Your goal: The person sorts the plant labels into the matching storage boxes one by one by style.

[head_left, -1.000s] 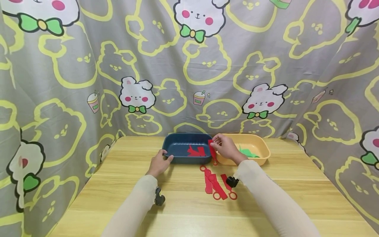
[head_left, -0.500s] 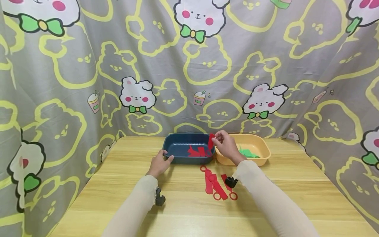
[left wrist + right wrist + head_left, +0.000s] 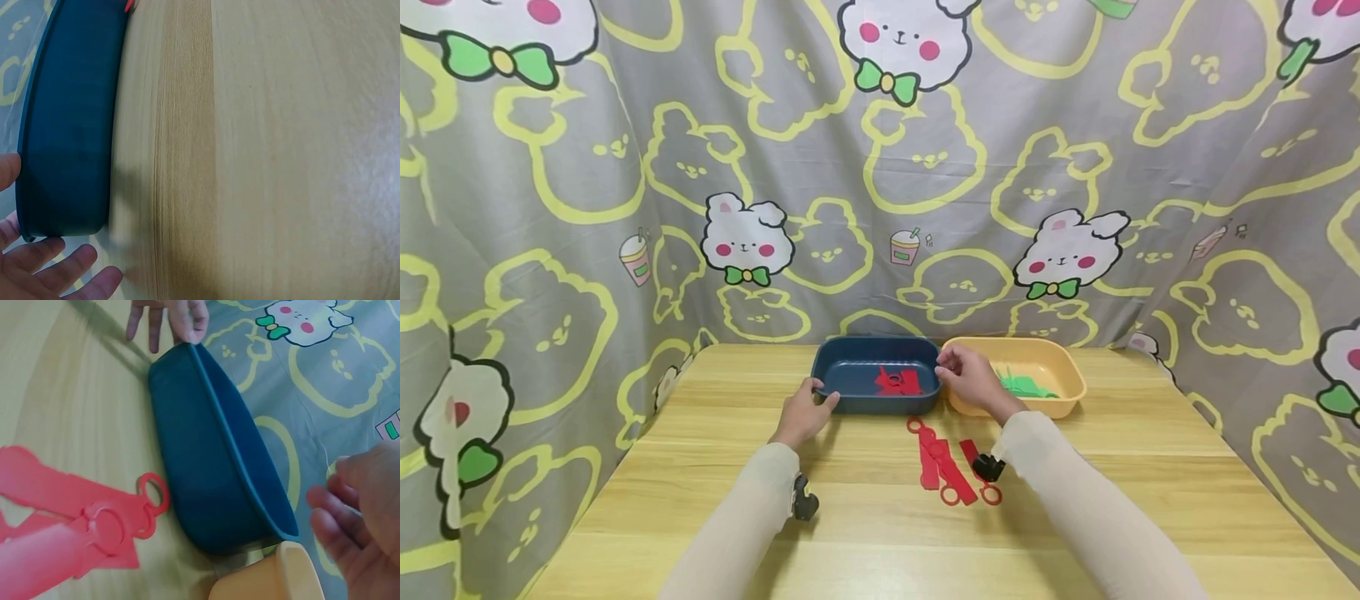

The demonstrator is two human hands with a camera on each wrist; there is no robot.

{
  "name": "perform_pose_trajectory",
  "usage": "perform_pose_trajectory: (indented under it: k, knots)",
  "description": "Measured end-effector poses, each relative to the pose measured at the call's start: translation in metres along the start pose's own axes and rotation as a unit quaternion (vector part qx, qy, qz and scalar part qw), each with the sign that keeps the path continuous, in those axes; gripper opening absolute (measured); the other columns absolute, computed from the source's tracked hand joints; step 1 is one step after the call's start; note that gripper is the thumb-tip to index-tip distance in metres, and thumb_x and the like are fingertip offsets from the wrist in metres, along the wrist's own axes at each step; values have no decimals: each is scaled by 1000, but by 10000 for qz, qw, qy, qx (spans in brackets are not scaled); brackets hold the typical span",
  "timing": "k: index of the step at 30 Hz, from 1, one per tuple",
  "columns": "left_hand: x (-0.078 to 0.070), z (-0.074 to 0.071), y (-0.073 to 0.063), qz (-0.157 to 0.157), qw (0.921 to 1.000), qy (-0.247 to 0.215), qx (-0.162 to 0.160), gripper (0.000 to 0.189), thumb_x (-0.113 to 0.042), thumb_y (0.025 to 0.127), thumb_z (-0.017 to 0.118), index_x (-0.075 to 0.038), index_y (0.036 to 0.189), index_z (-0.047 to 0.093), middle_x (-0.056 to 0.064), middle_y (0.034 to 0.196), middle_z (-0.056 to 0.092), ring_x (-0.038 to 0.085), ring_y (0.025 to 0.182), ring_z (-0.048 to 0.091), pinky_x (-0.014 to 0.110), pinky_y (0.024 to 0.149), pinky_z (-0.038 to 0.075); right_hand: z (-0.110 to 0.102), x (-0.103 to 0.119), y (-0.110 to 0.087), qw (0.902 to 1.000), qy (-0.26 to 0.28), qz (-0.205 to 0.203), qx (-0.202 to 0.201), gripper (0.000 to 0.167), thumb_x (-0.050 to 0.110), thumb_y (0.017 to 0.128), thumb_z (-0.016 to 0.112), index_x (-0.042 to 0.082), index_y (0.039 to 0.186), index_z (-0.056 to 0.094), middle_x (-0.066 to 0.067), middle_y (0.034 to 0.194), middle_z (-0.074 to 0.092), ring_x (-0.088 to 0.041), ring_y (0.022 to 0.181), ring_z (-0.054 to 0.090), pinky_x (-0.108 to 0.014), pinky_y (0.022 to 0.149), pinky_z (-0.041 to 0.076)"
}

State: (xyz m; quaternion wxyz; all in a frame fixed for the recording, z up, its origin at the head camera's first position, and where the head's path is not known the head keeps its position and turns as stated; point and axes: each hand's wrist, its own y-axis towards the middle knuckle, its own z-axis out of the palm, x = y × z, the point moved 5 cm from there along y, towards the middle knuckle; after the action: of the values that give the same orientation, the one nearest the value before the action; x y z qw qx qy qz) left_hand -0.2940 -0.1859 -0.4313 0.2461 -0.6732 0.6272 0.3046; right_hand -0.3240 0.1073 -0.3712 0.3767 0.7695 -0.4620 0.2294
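Observation:
My left hand point(image 3: 803, 414) holds the left end of a dark blue plastic basin point(image 3: 874, 406), its thumb at the rim and its fingers spread along the outside, as the left wrist view shows. Above the gap between the two basins is my right hand point(image 3: 973, 377), fingers loosely bent and nothing between them. Inside the blue basin lie several flat red pieces point(image 3: 912, 382), one with a ring. More flat red strips with ring ends point(image 3: 955, 479) lie overlapped on the table, and another red strip point(image 3: 967, 452) is partly hidden behind the right wrist camera.
A yellow basin point(image 3: 1078, 387) stands right beside the blue one, with flat green pieces point(image 3: 1028, 387) in it. The wooden table point(image 3: 715, 500) meets a grey cartoon-print curtain point(image 3: 850, 300) just behind both basins.
The red strip in my right hand went up over the blue basin's right end and was let go; it now lies inside. My left hand has stayed at the basin's left end.

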Motion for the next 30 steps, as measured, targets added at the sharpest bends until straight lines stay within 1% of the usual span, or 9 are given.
perform_pose_trajectory:
  k: [4, 7, 12, 16, 18, 20, 22, 26, 30]
  knots:
    - [0, 0, 1, -5, 10000, -6, -3, 47, -36, 97, 57, -5, 131, 47, 26, 130, 53, 42, 116, 52, 52, 95, 41, 9, -5, -6, 9970, -237, 27, 733, 6, 6, 90, 68, 4, 92, 62, -2, 78, 62, -15, 69, 59, -30, 67, 49]
    - [1, -1, 1, 12, 10000, -3, -26, 46, -35, 97, 58, -5, 130, 47, 26, 128, 55, 42, 114, 52, 52, 94, 41, 17, -8, -14, 9900, -355, 51, 1362, 5, 6, 90, 67, 5, 90, 62, -2, 75, 63, -15, 67, 60, -29, 62, 48]
    - [0, -1, 1, 33, 10000, 19, -49, 46, -35, 97, 58, -5, 129, 47, 25, 127, 55, 41, 113, 53, 52, 94, 41, 31, -13, -26, 9762, -657, 39, 2068, 6, 6, 89, 69, 5, 89, 64, 0, 72, 62, -14, 64, 58, -28, 61, 48]
    - [0, -1, 1, 31, 10000, 25, -41, 45, -35, 97, 58, -5, 128, 48, 25, 127, 56, 42, 114, 53, 52, 94, 41, 41, -20, -33, 9621, -1081, 461, 2459, 13, 13, 84, 76, 10, 87, 64, 4, 72, 59, -13, 66, 54, -29, 62, 47]
    - [0, -1, 1, 23, 10000, 27, -31, 45, -35, 97, 58, -5, 128, 48, 25, 127, 56, 42, 114, 53, 52, 94, 41, 44, -23, -37, 9544, -1297, 671, 2604, 18, 19, 81, 80, 13, 85, 63, 4, 73, 59, -15, 68, 54, -30, 63, 47]
    - [0, 0, 1, 5, 10000, 25, -13, 46, -35, 97, 58, -5, 129, 47, 25, 128, 55, 42, 114, 53, 52, 94, 41, 46, -25, -42, 9478, -1512, 779, 2697, 23, 25, 79, 82, 15, 84, 61, 4, 73, 59, -15, 70, 54, -31, 65, 46]
    - [1, 0, 1, -13, 10000, 28, 0, 47, -36, 97, 58, -5, 131, 47, 25, 129, 54, 42, 114, 53, 52, 94, 41, 49, -27, -46, 9443, -1598, 827, 2756, 27, 30, 78, 82, 15, 85, 60, 2, 73, 59, -16, 70, 54, -31, 64, 46]
    - [1, -1, 1, -60, 10000, 16, 3, 48, -36, 97, 58, -5, 132, 47, 25, 128, 55, 41, 114, 53, 52, 94, 42, 56, -32, -52, 9432, -1706, 843, 2724, 32, 36, 78, 81, 16, 88, 59, 1, 70, 56, -17, 67, 53, -31, 61, 44]
    - [0, -1, 1, -78, 10000, 0, 2, 48, -36, 97, 58, -5, 131, 47, 25, 127, 55, 41, 114, 53, 52, 94, 42, 58, -33, -53, 9458, -1751, 845, 2601, 31, 32, 77, 82, 14, 86, 58, 0, 71, 54, -17, 68, 52, -30, 63, 43]
